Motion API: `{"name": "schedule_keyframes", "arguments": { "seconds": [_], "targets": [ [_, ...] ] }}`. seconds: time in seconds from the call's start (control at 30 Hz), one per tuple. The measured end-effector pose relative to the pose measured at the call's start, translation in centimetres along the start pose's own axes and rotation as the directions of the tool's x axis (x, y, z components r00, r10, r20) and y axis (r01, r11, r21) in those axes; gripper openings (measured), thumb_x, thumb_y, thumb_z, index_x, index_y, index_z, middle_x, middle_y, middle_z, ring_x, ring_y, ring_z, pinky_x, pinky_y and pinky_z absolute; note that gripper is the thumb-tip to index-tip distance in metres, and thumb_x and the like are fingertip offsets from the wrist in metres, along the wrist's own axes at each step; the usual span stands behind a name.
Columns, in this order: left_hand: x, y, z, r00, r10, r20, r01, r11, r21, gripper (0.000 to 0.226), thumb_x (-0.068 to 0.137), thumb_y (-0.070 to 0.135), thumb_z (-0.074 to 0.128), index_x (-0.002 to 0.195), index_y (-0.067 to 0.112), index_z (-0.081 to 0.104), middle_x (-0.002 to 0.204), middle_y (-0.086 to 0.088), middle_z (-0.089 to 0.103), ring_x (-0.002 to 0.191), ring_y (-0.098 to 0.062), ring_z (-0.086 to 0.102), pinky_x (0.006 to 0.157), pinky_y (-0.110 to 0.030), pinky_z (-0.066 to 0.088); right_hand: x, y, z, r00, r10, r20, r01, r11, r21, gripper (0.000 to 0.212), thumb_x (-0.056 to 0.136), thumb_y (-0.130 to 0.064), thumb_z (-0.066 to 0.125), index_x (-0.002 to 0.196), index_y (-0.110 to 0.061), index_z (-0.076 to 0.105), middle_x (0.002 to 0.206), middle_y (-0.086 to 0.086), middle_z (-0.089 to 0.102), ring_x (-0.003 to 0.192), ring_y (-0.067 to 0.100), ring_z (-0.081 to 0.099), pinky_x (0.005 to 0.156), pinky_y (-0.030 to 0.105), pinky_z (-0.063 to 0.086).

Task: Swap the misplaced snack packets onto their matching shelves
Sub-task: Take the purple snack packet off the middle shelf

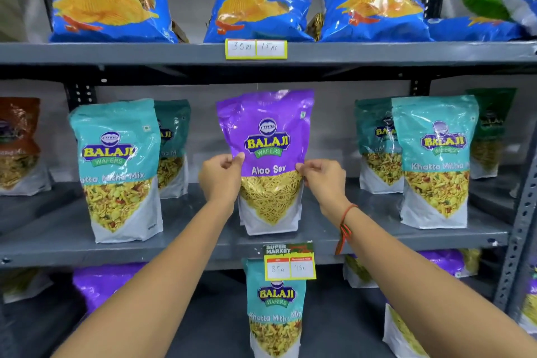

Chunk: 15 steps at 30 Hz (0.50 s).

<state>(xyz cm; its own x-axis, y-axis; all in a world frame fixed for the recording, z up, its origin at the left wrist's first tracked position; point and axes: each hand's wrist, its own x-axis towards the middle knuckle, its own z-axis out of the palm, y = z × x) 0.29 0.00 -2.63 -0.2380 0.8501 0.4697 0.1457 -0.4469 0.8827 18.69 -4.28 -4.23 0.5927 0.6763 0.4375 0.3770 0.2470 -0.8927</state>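
Both hands on the purple Aloo Sev packet (266,136), centre of the frame, standing upright on the middle shelf (186,244). Left hand (220,176) pinches the packet's left edge between thumb and fingers; right hand (321,180) pinches the right edge the same way. Each grip is clenched on the packet at about label height. Whether the packet's base rests on the shelf or is just lifted, cannot tell. A red thread band (345,221) sits on the right wrist.

Same shelf holds teal Khatta Mitha Mix packets: one at left (116,168), one at right (436,160), more teal ones behind each, well apart from the purple packet. The purple one is the only purple packet on this shelf.

Lower centre of the frame: a teal Khatta Mitha Mix packet (276,308) stands on the bottom shelf, among purple packets at lower left (98,285) and lower right (441,263). A price tag (289,261) hangs on the middle shelf's front edge, overlapping the top of that teal packet.

Top of the frame: blue Crunchem chips bags (261,0) on the upper shelf, with a yellow-edged price label (255,49) on its edge.
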Motion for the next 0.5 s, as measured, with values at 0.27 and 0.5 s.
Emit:
{"name": "schedule_keyframes", "arguments": {
  "seconds": [0.27,0.5],
  "targets": [
    [-3.9,-0.6,-7.4,0.968,0.15,-0.203,-0.201,0.944,-0.263,0.024,0.081,0.024,0.071,0.06,0.028,0.061,0.048,0.02,0.055,0.051,0.005,0.041,0.057,-0.019,0.039,-6.5,-2.4,2.0,0.975,-0.156,0.156,0.129,0.976,0.173,0.011,0.075,-0.035,0.073,0.064,-0.034,0.076,0.071,0.0,0.072,0.07,0.011,0.06,0.08,0.052,0.057],
    [-10.7,-8.3,-14.3,0.968,0.054,-0.243,-0.111,0.967,-0.229,0.026,0.087,0.014,0.068,0.064,0.025,0.06,0.05,0.019,0.054,0.053,0.005,0.042,0.056,-0.012,0.038,-15.6,3.4,5.4,0.936,-0.097,0.338,0.053,0.989,0.135,0.015,0.078,-0.03,0.074,0.072,-0.017,0.076,0.068,0.0,0.076,0.063,0.005,0.059,0.067,0.04,0.051]
  ]
}}
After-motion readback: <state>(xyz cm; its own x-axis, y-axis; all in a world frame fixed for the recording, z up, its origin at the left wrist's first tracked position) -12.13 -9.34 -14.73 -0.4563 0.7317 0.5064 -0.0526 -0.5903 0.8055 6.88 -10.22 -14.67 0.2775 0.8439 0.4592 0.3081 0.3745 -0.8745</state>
